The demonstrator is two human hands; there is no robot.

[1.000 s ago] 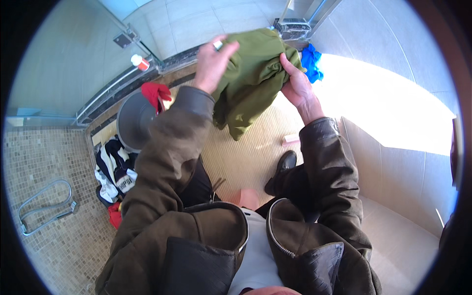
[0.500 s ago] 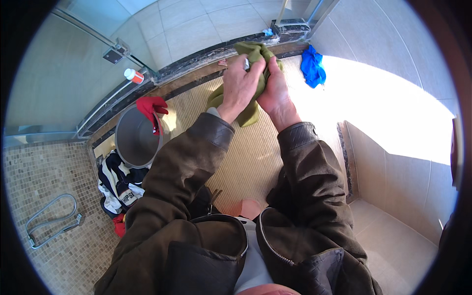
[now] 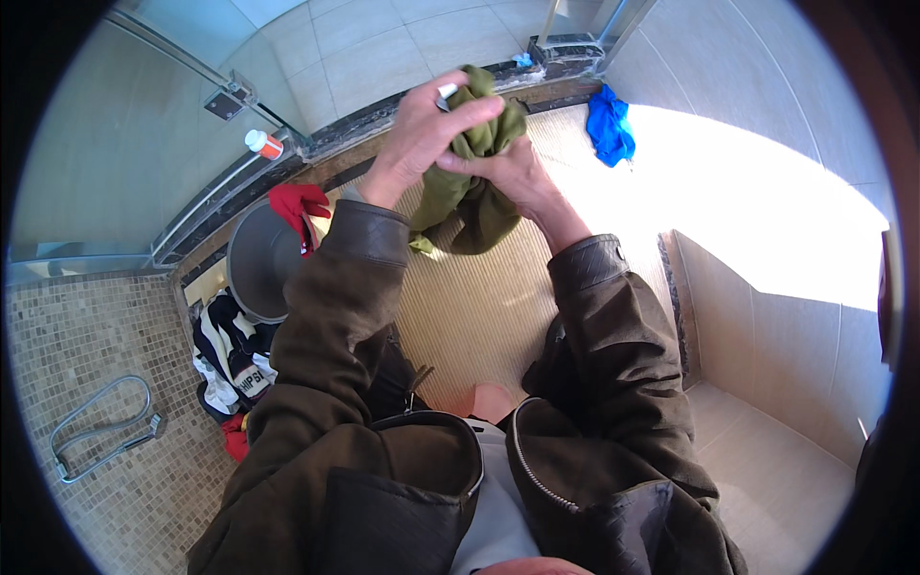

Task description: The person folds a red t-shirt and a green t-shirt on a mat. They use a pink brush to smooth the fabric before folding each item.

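Observation:
An olive-green cloth (image 3: 460, 211), bunched and folded, is raised in front of me over the ribbed mat. My left hand (image 3: 417, 139) is closed on its upper part from the left, thumb lying across the folds. A small white piece (image 3: 448, 92) shows by those fingers; what it is I cannot make out. Lower down on the right, my right hand (image 3: 513, 177) grips the same cloth, its thumb pointing left. Loose folds hang below both hands, and some fingers are hidden behind the fabric.
A grey bucket (image 3: 264, 264) with a red cloth (image 3: 299, 206) over its rim stands left, beside piled clothes (image 3: 230, 350). A white-and-orange bottle (image 3: 264, 144) rests on the ledge. A blue cloth (image 3: 610, 126) lies far right; a shower hose (image 3: 101, 412) lies on mosaic tiles.
My left hand has moved left and up and has turned. The right hand has shifted slightly left and lower, and the olive-green cloth is now more bunched between them.

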